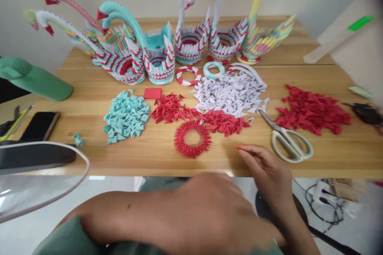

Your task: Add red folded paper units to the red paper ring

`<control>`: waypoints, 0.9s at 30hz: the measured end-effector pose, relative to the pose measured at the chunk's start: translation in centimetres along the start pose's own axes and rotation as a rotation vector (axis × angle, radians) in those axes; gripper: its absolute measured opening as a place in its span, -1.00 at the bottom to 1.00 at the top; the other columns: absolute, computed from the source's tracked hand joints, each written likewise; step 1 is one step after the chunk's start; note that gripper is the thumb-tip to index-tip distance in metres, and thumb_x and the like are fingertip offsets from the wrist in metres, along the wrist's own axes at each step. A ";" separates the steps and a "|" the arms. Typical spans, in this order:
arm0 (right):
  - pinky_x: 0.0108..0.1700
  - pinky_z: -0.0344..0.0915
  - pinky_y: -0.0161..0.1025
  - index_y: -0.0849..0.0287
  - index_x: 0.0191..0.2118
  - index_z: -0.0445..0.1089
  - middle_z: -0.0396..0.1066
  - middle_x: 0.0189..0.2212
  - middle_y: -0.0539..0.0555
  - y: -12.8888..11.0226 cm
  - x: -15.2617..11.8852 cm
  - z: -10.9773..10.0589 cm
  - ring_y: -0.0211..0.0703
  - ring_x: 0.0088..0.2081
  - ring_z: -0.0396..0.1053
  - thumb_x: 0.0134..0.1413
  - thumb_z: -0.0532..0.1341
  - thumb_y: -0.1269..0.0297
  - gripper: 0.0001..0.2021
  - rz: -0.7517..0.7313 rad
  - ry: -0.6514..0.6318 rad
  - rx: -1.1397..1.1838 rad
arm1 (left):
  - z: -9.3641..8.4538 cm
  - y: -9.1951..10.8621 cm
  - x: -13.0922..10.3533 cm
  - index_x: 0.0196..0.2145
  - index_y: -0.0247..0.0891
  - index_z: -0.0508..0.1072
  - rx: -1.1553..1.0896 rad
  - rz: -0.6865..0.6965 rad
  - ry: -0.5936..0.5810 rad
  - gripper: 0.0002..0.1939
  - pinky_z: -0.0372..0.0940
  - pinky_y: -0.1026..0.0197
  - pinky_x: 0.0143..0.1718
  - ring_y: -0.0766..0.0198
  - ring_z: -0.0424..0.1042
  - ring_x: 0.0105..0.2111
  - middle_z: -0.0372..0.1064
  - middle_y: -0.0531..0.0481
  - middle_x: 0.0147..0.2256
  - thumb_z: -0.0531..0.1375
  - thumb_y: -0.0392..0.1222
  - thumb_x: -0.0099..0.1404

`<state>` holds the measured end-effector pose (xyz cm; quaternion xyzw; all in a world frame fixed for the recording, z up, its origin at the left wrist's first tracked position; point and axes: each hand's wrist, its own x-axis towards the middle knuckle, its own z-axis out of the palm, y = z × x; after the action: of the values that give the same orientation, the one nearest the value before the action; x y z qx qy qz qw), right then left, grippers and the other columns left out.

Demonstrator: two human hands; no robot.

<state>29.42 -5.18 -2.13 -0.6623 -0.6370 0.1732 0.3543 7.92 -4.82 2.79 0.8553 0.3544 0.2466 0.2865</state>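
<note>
My right hand (271, 171) is over the table's front edge, thumb and forefinger pinched on a small red folded paper piece (239, 148). My left hand (215, 211) crosses low in front of my body, its fingers reaching the right forearm; motion blurs them, so their grip is unclear. Left of the right hand lies a spiky red paper ring (193, 139). Behind that ring are loose red pieces (224, 122), with white pieces (229, 92) farther back and turquoise pieces (127, 116) to the left. Scissors (289, 139) lie beside the right hand.
Several folded-paper swans (191, 44) line the table's back. A red-and-white ring (188, 75) and a turquoise-and-white ring (213, 70) lie before them. More red pieces (312, 109) are at right. A green bottle (38, 79), a phone (40, 125) and a pale cable (85, 163) are at left.
</note>
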 end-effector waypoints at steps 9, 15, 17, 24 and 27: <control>-0.30 0.43 -0.29 0.04 -0.28 0.51 0.58 -0.37 -0.01 -4.2 0.1 -0.7 -0.17 -0.37 0.53 0.20 0.23 0.27 -0.91 -0.134 -0.086 0.102 | -1.6 -4.3 2.0 -0.17 -0.30 0.50 0.058 0.144 0.145 -0.70 0.30 0.23 -0.37 0.24 0.46 -0.40 0.52 -0.03 -0.39 0.06 -0.06 0.48; -0.33 0.39 -0.33 0.06 -0.28 0.47 0.55 -0.40 -0.03 -5.1 -0.1 -0.3 -0.23 -0.39 0.50 0.22 0.22 0.36 -0.91 -0.235 -0.112 0.139 | -1.1 -3.8 2.2 -0.30 -0.28 0.51 -0.013 0.178 0.155 -0.69 0.21 0.27 -0.39 0.30 0.41 -0.45 0.45 0.03 -0.47 0.04 -0.14 0.50; -0.34 0.36 -0.34 0.07 -0.28 0.46 0.53 -0.43 -0.04 -5.3 -0.2 -0.2 -0.25 -0.41 0.48 0.22 0.22 0.38 -0.91 -0.248 -0.101 0.144 | -1.2 -3.8 2.2 -0.31 -0.29 0.51 -0.028 0.164 0.144 -0.70 0.20 0.27 -0.39 0.31 0.40 -0.45 0.45 0.03 -0.48 0.06 -0.14 0.49; -0.36 0.33 -0.34 0.08 -0.33 0.47 0.47 -0.49 -0.04 -5.5 -0.5 0.3 -0.26 -0.45 0.42 0.22 0.22 0.36 -0.90 -0.181 -0.083 0.229 | -1.1 -3.5 1.8 -0.35 -0.29 0.49 -0.202 -0.007 0.062 -0.75 0.21 0.31 -0.37 0.32 0.41 -0.43 0.47 0.04 -0.45 0.11 -0.21 0.46; -0.31 0.40 -0.34 0.06 -0.20 0.50 0.53 -0.39 -0.01 -5.2 -0.6 0.5 -0.23 -0.38 0.47 0.16 0.27 0.29 -0.91 -0.034 -0.097 0.386 | -1.0 -3.4 1.5 -0.36 -0.29 0.50 -0.425 -0.167 0.091 -0.82 0.22 0.36 -0.40 0.35 0.40 -0.46 0.46 0.05 -0.47 0.16 -0.23 0.40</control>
<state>25.28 -6.00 0.98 -0.5619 -0.6195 0.3180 0.4465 6.72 -1.39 1.57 0.7314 0.3765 0.3295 0.4634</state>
